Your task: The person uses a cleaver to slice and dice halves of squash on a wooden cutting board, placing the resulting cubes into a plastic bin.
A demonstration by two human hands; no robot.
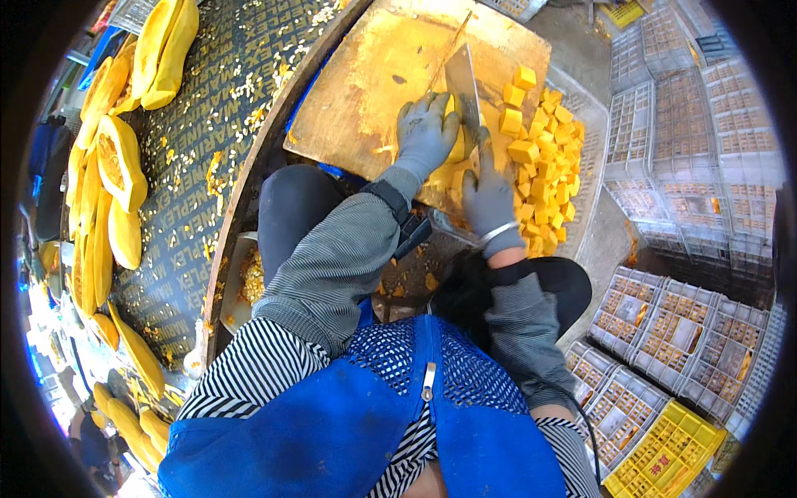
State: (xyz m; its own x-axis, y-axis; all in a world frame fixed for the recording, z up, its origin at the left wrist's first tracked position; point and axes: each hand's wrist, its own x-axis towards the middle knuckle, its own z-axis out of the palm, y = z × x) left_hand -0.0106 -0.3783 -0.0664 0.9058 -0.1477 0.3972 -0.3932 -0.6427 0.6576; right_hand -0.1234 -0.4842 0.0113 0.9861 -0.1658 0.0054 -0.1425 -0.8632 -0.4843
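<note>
A worn wooden cutting board (348, 93) lies before me. My left hand (426, 134), in a grey glove, grips a peeled orange squash piece (457, 149) and partly covers it. Right beside those fingers stands the broad metal blade of a kitchen knife (462, 78), tilted away from me. My right hand (492, 196), also gloved, is closed around the knife's handle. To the right of the blade, a few squash cubes (512, 121) sit on the board. Many more squash cubes (548, 168) are heaped at its right edge, over a pale plastic crate (594, 143).
On my left is a dark printed tabletop (187, 162) with a raised edge, strewn with seeds. Peeled squash halves (121, 162) line its far side. Stacked plastic crates (679, 137) rise at the right; lower grey crates (669, 324) and a yellow crate (666, 451) stand nearer.
</note>
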